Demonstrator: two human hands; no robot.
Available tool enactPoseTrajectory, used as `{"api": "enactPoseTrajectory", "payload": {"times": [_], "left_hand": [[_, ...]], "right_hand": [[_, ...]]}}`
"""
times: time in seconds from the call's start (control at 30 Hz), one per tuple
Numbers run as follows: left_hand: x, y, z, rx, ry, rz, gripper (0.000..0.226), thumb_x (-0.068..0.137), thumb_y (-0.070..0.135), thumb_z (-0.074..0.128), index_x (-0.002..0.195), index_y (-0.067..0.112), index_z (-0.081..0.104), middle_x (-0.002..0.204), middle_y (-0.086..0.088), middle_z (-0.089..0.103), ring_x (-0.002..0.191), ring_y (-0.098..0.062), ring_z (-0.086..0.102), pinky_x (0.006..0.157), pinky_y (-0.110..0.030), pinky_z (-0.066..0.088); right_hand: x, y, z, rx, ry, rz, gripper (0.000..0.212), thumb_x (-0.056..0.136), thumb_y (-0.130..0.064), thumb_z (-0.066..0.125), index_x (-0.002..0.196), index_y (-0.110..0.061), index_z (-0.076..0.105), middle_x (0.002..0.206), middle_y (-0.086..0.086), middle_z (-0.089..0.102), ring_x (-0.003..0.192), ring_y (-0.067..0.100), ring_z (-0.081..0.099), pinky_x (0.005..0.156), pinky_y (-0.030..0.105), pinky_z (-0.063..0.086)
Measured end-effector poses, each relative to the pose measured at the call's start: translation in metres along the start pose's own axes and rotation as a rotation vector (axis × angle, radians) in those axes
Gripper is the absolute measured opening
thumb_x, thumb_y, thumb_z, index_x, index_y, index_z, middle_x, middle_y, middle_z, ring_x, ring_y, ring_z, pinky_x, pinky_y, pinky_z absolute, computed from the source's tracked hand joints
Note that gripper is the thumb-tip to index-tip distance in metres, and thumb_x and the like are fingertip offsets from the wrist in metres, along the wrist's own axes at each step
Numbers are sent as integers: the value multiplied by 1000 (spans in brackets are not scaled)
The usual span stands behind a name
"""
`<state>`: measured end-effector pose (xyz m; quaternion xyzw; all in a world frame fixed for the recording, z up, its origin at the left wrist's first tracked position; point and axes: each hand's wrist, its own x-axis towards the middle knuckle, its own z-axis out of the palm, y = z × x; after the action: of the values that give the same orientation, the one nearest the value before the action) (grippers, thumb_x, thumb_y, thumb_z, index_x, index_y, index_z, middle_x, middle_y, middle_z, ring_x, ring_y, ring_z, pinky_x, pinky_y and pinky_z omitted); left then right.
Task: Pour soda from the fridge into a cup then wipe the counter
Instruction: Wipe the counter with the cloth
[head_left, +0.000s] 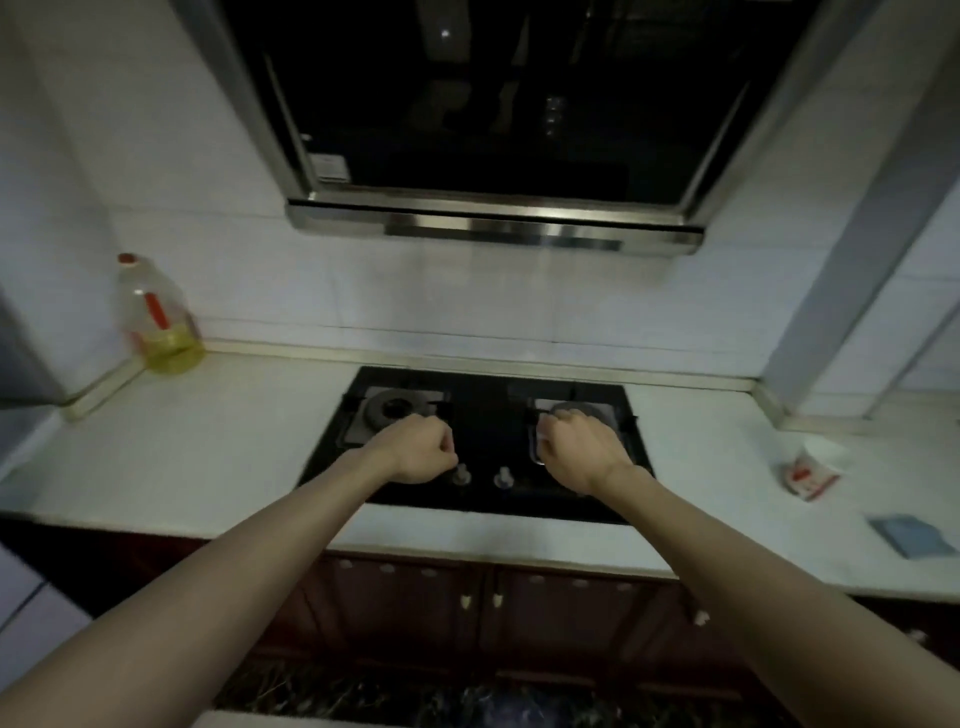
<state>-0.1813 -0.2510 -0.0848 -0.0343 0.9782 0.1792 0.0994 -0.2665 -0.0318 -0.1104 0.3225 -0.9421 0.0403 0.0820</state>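
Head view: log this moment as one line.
left hand: fist, empty | right hand: fist, empty | both above stove | blue cloth: on counter, untouched | soda, cup: not in view

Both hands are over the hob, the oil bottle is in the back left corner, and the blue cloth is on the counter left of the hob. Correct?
No. The blue cloth lies on the counter right of the hob, as the head view shows. The left hand and right hand are over the hob, and the oil bottle stands in the back left corner.
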Motion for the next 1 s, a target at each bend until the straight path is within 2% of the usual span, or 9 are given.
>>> {"api": "enactPoseTrajectory", "payload": {"times": [0.1,0.2,0.4,0.53,0.63,0.73,0.87,1.0], "left_hand": [[31,57,17,24,-29,70,17,91,28,57,95,17,71,90,-3,74,82,-18,69,81,-41,58],[57,107,33,54,-63,131,18,91,25,56,93,14,70,84,-5,74,67,-18,66,67,-35,56],[101,182,65,156,-103,295,19,91,26,54,92,13,68,92,-4,69,81,-21,65,77,-40,56],[137,222,89,231,-150,401,24,90,26,51,91,7,66,88,-9,70,80,-28,66,71,-40,55],[167,252,112,265,-183,478,21,88,23,50,73,12,59,81,-14,68,77,-33,66,58,-34,44],[202,282,135,282,-214,530,17,88,23,51,80,12,60,90,-12,67,82,-28,64,65,-34,47],[258,320,162,282,-247,594,7,86,22,49,79,22,51,83,-4,54,75,-20,50,68,-32,44],[311,354,181,259,-277,597,9,86,22,48,81,18,55,93,-8,66,78,-21,55,72,-35,48]], "right_hand": [[-31,56,-5,-6,-25,121,27,95,-24,43,107,-7,61,118,14,63,104,33,58,80,37,46],[-60,105,-6,-19,-46,228,28,95,-23,42,109,-7,60,117,14,62,106,33,57,83,38,46],[-111,184,2,-44,-91,419,34,93,-22,42,117,-7,60,120,11,61,109,31,55,86,38,46],[-138,227,12,-74,-128,514,33,93,-21,41,117,-7,59,120,11,60,109,30,55,87,38,45],[-151,259,21,-89,-168,576,33,93,-21,40,117,-7,59,119,10,60,109,29,54,88,38,45],[-155,295,28,-101,-197,627,33,92,-22,41,116,-8,59,117,10,61,107,29,55,87,38,47],[-150,346,33,-103,-228,690,33,92,-22,41,116,-8,59,116,11,61,107,29,56,86,38,47],[-138,392,38,-91,-270,728,33,91,-20,41,115,-7,59,117,12,61,107,29,57,85,37,48]]}}
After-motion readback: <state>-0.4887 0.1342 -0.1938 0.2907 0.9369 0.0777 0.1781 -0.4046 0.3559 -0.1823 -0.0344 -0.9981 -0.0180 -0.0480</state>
